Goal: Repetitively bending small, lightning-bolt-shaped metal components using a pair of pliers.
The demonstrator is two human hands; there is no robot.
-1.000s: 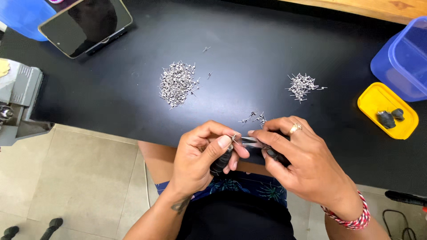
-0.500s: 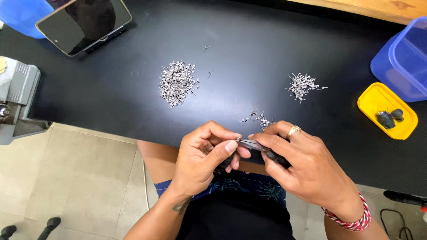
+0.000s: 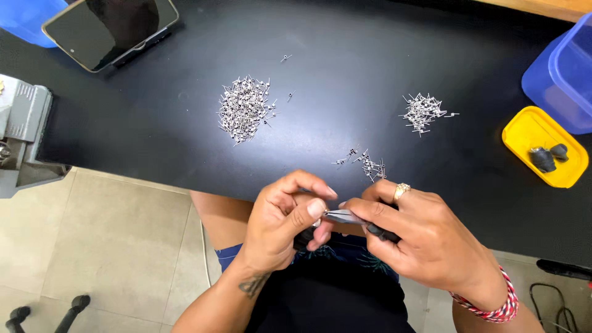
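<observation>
My left hand (image 3: pixel 285 221) and my right hand (image 3: pixel 419 234) meet over my lap, just in front of the black table's edge (image 3: pixel 154 161). Together they pinch a small dark tool with a metal tip (image 3: pixel 345 216); the right hand grips its dark handle, and the left thumb and forefinger close on the tip end. Whether a pin sits at the tip is hidden by my fingers. A small scatter of metal pins (image 3: pixel 369 165) lies on the table just beyond my right hand. A large pile of pins (image 3: pixel 245 110) lies further left, a smaller pile (image 3: pixel 422 112) further right.
A yellow tray (image 3: pixel 535 134) with two dark pieces (image 3: pixel 547 155) sits at the right, a blue tub (image 3: pixel 564 74) behind it. A dark tablet (image 3: pixel 111 29) lies at the back left by another blue container (image 3: pixel 28 18). A grey machine (image 3: pixel 21 132) stands at the left edge.
My left fingers have shifted along the tool toward its tip. Both hands stay in the same place over my lap.
</observation>
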